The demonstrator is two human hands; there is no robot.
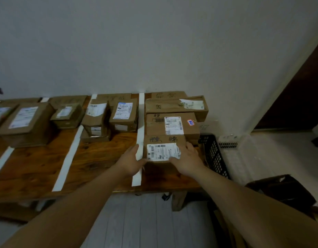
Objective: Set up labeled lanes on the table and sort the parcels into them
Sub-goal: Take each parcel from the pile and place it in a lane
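small parcel (163, 146) (white label up) sits in the rightmost lane near the table's (101, 158) front right corner, seemingly touching the bigger box (154, 127) behind. left hand (132, 159) grips its left side, over the tape strip (140, 122); right hand (187, 158) clasps its right edge.

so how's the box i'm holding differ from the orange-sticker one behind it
The held box is smaller than the sticker box. The left hand and right hand grip the held box; neither touches the sticker box. The held box lacks the sticker box's orange sticker. Both: brown cardboard, white labels.
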